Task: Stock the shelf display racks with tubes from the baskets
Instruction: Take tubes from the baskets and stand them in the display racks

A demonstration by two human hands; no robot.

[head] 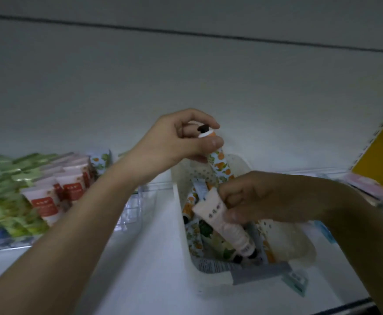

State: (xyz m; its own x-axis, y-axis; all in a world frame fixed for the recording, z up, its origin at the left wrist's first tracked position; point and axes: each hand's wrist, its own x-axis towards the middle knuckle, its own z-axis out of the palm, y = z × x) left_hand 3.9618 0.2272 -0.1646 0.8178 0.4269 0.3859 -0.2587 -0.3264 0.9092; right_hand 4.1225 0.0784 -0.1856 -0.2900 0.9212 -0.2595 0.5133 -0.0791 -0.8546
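Pinching an orange-fruit-printed tube (220,163) by its cap, your left hand (181,138) lifts it over the white perforated plastic basket (295,242), your right hand (261,198) gripping a pale pink tube (222,220).

A basket (181,214) is sitting on the shelf (140,269), right of centre, with tubes lying inside it; rows of stocked tubes (49,192) are standing to its left, a clear rack (138,201) lying between them; the left hand (181,137) is holding one tube (220,160) above the basket's far end; the right hand (254,196) is gripping another tube (222,223) over its middle.
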